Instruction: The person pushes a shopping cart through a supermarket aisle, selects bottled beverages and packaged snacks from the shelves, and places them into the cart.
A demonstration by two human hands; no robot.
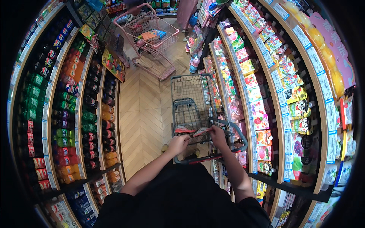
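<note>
Over the near end of a grey wire shopping cart, both my forearms reach forward with the hands closed. My left hand grips the near edge of a small red-and-white packet. Another packet, pinkish red and pale, is pinched at its right end by my right hand. The two packets lie almost end to end between my hands, above the cart's folding child seat. My fingertips are partly hidden, and the packets' contents cannot be made out.
Shelves of soft drink bottles line the left side. Bagged sweets fill the shelves close on the right. A pink shopping cart with packages stands ahead, with a person near it. Wood flooring runs between the shelves.
</note>
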